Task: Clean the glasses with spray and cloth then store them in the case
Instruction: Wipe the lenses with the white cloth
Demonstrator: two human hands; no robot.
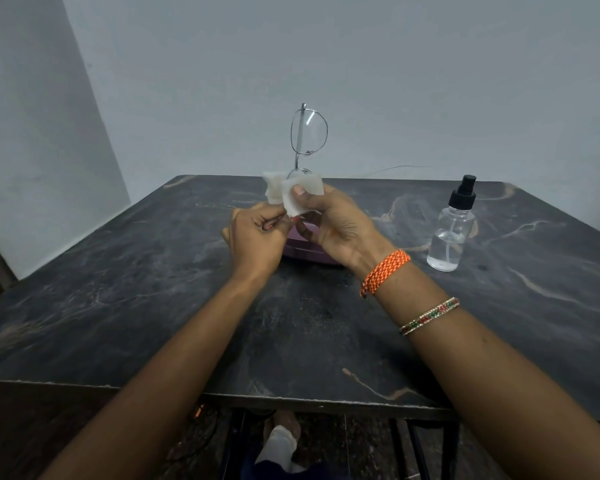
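Dark marble table (118, 306): spray bottle (451, 233) part-filled, clear liquid; purple case (303, 249) behind hands.

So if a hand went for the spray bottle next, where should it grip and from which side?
Probably round the clear cylindrical body of the spray bottle, below the black pump head, coming from the near side. It stands upright on the table, apart from the hands, with bare tabletop around it. The right hand, now pinching the cloth, is the nearer one.
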